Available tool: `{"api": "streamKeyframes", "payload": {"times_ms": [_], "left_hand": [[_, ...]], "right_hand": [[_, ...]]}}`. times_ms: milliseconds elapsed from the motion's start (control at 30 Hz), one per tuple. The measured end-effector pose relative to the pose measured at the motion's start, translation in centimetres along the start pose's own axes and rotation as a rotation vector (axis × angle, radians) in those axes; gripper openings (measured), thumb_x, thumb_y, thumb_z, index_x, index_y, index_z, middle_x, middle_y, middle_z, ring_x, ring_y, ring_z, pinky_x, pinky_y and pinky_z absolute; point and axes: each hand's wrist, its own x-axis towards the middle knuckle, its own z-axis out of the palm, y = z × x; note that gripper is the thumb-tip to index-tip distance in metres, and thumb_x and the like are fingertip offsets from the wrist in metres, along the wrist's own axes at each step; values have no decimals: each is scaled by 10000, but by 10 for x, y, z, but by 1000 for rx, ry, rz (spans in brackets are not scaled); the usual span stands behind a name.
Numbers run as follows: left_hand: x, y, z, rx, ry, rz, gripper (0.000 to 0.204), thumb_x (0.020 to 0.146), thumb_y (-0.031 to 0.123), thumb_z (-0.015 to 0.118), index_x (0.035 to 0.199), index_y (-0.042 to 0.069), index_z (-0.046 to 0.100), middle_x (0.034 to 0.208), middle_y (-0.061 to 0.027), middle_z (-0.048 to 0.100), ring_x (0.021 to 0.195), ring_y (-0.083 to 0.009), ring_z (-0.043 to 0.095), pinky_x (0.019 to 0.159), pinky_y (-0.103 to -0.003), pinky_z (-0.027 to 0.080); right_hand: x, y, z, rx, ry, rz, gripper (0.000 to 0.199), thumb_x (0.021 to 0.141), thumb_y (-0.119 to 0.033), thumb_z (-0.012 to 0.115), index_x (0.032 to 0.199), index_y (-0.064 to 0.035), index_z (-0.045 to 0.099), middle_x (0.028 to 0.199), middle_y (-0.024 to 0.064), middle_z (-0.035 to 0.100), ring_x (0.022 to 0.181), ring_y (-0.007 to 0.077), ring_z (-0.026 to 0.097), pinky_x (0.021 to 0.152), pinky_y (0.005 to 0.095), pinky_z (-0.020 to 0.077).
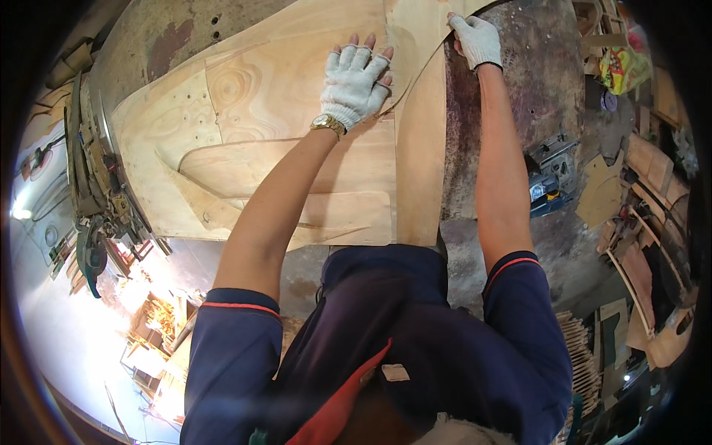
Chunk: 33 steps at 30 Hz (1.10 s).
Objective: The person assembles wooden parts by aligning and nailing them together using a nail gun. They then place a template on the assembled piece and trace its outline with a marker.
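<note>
A large sheet of pale plywood (289, 96) lies on the worn workbench under my hands. My left hand (356, 81), in a white fingerless-tip work glove, rests flat on it with fingers spread. In a matching glove, my right hand (476, 41) is closed at the far right, thumb and fingers pinching a thin curved strip (423, 68). This strip bends from the right hand down toward the left hand, over a narrower plywood panel (419, 163). Thin curved wooden pieces (297, 159) lie on the sheet near my left forearm.
A blue jigsaw-like power tool (547, 189) sits on the workbench (512, 96) right of my right forearm. Wood offcuts (653, 222) are piled along the right side. Clamps and tools (96, 215) stand at the left, above a bin of scraps (159, 319).
</note>
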Motion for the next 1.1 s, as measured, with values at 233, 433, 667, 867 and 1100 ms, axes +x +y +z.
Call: {"api": "streamKeyframes", "payload": {"times_ms": [233,433,667,867,1100], "left_hand": [[4,0,0,65,38,63,410,877,319,624,1261,179,659,1350,-130,613,1267,-369,533,1087,-563,385],[17,7,-5,32,-61,72,407,833,273,655,1215,135,645,1194,-127,621,1106,-342,555,1023,-501,439],[22,7,-4,-26,-75,139,510,872,285,640,1358,134,612,1434,-136,576,1346,-363,504,1099,-541,396],[23,8,-4,8,-78,159,512,892,291,626,1382,142,609,1473,-130,567,1378,-352,502,1109,-542,392],[21,7,-8,0,-68,191,513,923,299,600,1409,136,583,1468,-136,564,1360,-346,507,1107,-515,391]], "right_hand": [[-3,-3,5,71,17,68,367,944,-354,752,836,-11,679,658,30,593,498,119,538,469,298,402],[-11,-10,4,-77,22,-48,394,944,-359,746,789,-7,658,617,32,591,479,124,545,471,304,407],[-16,-19,9,-60,59,33,398,915,-309,747,717,19,641,557,88,609,453,161,587,459,339,452],[-18,-32,10,-74,37,89,430,924,-346,738,729,27,648,565,91,616,462,179,615,471,345,480],[-23,-107,-62,-975,179,-373,534,950,-543,636,859,-25,721,659,71,675,627,151,662,635,326,530]]}}
